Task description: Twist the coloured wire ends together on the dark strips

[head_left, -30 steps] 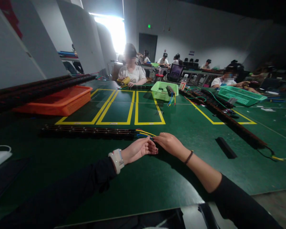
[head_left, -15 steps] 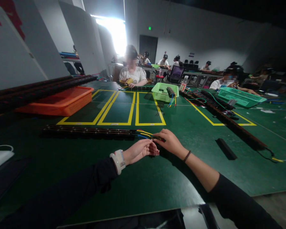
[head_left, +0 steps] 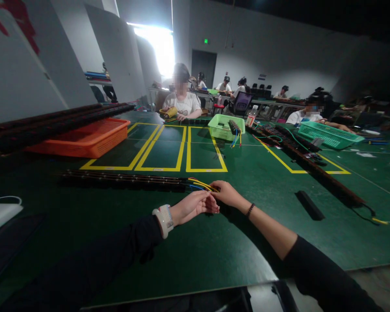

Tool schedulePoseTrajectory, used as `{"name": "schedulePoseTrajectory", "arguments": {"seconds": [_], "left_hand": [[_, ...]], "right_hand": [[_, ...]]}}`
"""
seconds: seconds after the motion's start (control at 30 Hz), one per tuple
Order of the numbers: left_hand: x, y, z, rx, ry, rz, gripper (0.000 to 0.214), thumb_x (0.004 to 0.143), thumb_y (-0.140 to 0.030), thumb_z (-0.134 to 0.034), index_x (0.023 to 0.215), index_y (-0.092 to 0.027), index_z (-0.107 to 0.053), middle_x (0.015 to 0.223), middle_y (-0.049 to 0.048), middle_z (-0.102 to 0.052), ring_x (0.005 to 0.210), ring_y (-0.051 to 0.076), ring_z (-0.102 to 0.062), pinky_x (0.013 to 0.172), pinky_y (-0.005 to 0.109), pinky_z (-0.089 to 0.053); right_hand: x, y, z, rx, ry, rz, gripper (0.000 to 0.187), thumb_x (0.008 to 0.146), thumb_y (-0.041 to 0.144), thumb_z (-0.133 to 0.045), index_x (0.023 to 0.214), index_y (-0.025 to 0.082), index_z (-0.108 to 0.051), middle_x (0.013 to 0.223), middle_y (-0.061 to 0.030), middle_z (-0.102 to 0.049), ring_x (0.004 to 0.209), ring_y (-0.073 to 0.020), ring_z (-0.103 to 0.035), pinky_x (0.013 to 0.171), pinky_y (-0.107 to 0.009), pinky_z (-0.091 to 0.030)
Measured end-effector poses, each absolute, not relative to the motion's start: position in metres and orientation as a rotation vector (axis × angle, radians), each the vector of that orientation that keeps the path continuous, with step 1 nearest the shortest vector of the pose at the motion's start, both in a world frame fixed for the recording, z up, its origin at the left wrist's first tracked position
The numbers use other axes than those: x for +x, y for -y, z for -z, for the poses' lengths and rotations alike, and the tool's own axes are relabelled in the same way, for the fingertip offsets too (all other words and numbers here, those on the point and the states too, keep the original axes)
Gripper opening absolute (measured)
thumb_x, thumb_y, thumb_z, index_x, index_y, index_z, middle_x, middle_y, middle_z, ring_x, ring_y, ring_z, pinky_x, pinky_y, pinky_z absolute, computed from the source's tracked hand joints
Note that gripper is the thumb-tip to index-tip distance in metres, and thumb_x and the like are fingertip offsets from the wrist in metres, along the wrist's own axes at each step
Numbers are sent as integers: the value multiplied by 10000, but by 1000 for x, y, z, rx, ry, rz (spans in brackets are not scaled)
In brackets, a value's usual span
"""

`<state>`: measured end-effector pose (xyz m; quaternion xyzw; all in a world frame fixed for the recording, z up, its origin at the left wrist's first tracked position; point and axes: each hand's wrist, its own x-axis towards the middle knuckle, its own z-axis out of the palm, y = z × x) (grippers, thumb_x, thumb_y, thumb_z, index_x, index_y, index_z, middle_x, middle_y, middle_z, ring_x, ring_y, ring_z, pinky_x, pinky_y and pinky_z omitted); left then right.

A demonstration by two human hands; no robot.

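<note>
A long black strip bundle [head_left: 123, 178] lies across the green table in front of me. Yellow and blue wires [head_left: 199, 183] come out of its right end and run to my hands. My right hand [head_left: 229, 194] has its fingers closed round the yellow wires near their ends. Just below and to the left, my left hand [head_left: 195, 207] is cupped, with thumb and forefinger pinched at the wires and the other fingers loosely curled. The fingertips of both hands meet, and the wire tips are hidden there.
An orange basket [head_left: 113, 139] stands at left beside long dark strips [head_left: 52, 120]. Green baskets [head_left: 218, 130] sit further back, near a bottle [head_left: 251, 116]. To the right lie a short black bar [head_left: 309, 205] and another long strip [head_left: 331, 180]. A co-worker [head_left: 183, 104] sits opposite.
My right hand's fingers have drawn together and closed on the wires, showing more of the yellow ones. My left hand stays nearly in place. The view has shifted slightly.
</note>
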<state>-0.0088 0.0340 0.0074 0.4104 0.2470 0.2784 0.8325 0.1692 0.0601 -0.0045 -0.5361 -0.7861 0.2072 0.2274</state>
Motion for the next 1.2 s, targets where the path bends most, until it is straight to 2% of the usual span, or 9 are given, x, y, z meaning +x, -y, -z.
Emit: {"name": "schedulePoseTrajectory", "arguments": {"seconds": [0.13,0.4,0.53,0.63,0.73,0.87,1.0,1.1,1.2], "left_hand": [[-9,-34,-8,864,-529,-580,222,860,-231,-478,777,-67,-602,800,141,-664,776,211,-650,844,387,-469],[-9,-37,-7,795,-517,-541,257,884,-261,-441,812,-65,-592,846,175,-675,811,215,-655,859,389,-463],[-10,-39,-6,782,-505,-530,271,878,-299,-464,798,-68,-579,855,183,-675,821,220,-658,888,403,-449],[-10,-40,-8,765,-506,-512,274,885,-312,-455,888,-67,-578,880,189,-676,845,227,-659,917,423,-427],[-10,-39,-11,734,-507,-514,303,898,-316,-430,998,-64,-563,902,197,-676,883,232,-656,935,424,-409],[-8,-38,-12,702,-522,-538,306,908,-303,-416,1011,-51,-556,917,202,-672,901,229,-652,947,413,-402],[-8,-38,-10,667,-535,-573,288,910,-317,-425,978,-70,-554,905,189,-670,884,220,-652,925,410,-424],[-7,-38,-9,641,-542,-616,282,913,-319,-427,966,-76,-559,900,174,-668,872,209,-649,906,403,-441],[-6,-38,-9,612,-523,-648,290,924,-304,-405,998,-80,-573,932,154,-664,887,193,-639,903,383,-447]], "right_hand": [[164,-56,-4,-1524,2186,-513,58,763,187,-580,782,150,-620,722,-17,-635,640,-127,-550,567,-207,-356],[158,-40,-17,-1562,2207,-422,103,822,190,-524,893,167,-594,856,-62,-674,758,-161,-613,603,-210,-366],[160,-42,-13,-1538,2176,-503,131,850,238,-499,900,163,-595,830,-55,-665,733,-154,-601,592,-214,-370],[162,-45,-13,-1514,2126,-641,173,860,270,-485,840,152,-609,773,-38,-651,667,-133,-573,563,-211,-369],[165,-46,-14,-1456,2037,-872,240,869,325,-483,860,135,-630,790,-38,-654,648,-121,-559,557,-209,-389],[166,-45,-15,-1407,1950,-954,252,866,329,-495,880,122,-638,788,-39,-655,645,-121,-554,563,-214,-403],[165,-40,-17,-1467,2066,-669,214,864,298,-512,861,148,-665,793,-37,-659,681,-128,-571,587,-214,-391],[162,-32,-20,-1535,2250,-212,236,899,269,-466,819,183,-670,774,-36,-633,697,-133,-567,599,-222,-364],[159,-24,-22,-1557,2421,185,221,917,214,-432,923,189,-651,769,-52,-608,679,-152,-558,579,-248,-344]]}}
